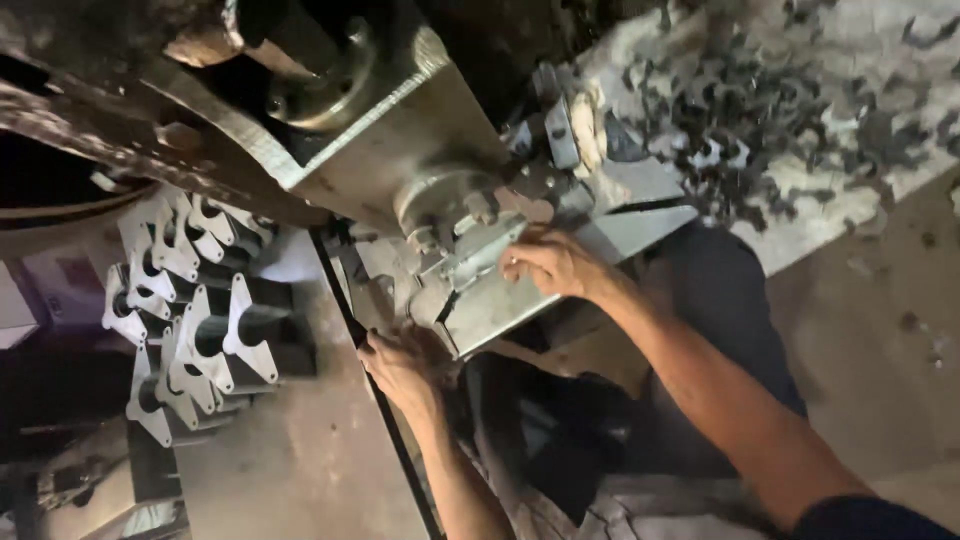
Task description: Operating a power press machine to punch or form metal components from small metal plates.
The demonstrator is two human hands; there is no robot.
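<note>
Dim workshop floor, grey and gritty, fills the frame around a heavy metal press [400, 130] that slants down from the upper left to the centre. At the upper right, a pale sheet [880, 60] on the ground carries a wide scatter of dark metal offcuts [760, 110]. At the left of the frame, stacks of flat, bright steel blanks [190, 320] with round cut-outs and flared ends stand crowded together, some leaning on one another.

The right hand [555, 262], at centre frame, rests palm-down on the angled steel plate [500, 300] below the press head, fingers curled and pressed to a small piece of metal [480, 255] that lies at the die; whether the fingers pinch it or only touch it cannot be told. The left hand [400, 365], lower and just left of centre, is curled closed around the lower edge of the same plate, beside a dark strap [370, 370] that runs diagonally down toward the bottom of the frame. What it grips under the shadow is unclear.

Both forearms are bare, and a dark sleeve [870, 515] shows at the lower right corner. The person's dark trousers [700, 310] sit between the arms and the sheet.
</note>
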